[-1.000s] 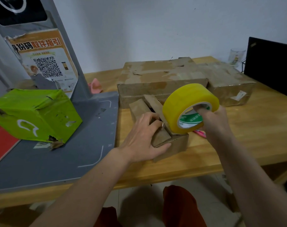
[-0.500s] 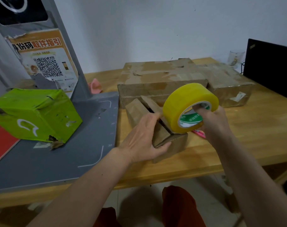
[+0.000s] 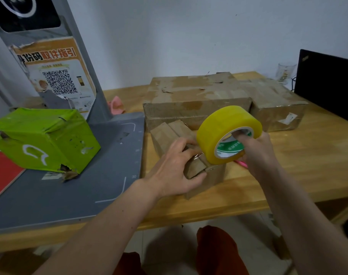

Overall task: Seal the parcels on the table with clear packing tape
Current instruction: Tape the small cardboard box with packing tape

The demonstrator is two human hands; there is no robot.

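A small brown cardboard parcel [image 3: 167, 133] sits near the table's front edge with its top flaps slightly apart. My left hand [image 3: 175, 167] lies on its near top, fingers pressing the flaps down and thumb on the front face. My right hand [image 3: 256, 151] holds a yellow-looking roll of packing tape [image 3: 224, 128] upright, fingers through the core, its lower edge touching the parcel's right top corner. Behind stand a large brown parcel [image 3: 197, 96] and a second taped brown parcel [image 3: 276, 108].
A green wrapped parcel [image 3: 42, 137] rests on a grey scale platform [image 3: 74, 195] at the left, under a grey post with a QR poster [image 3: 56, 76]. A black laptop screen [image 3: 328, 82] and a glass [image 3: 286, 73] stand at the right. A pink object [image 3: 241, 163] lies under my right hand.
My left hand has pressed the small parcel's raised flap down flatter. The tape roll stays at the parcel's right top corner, barely shifted.
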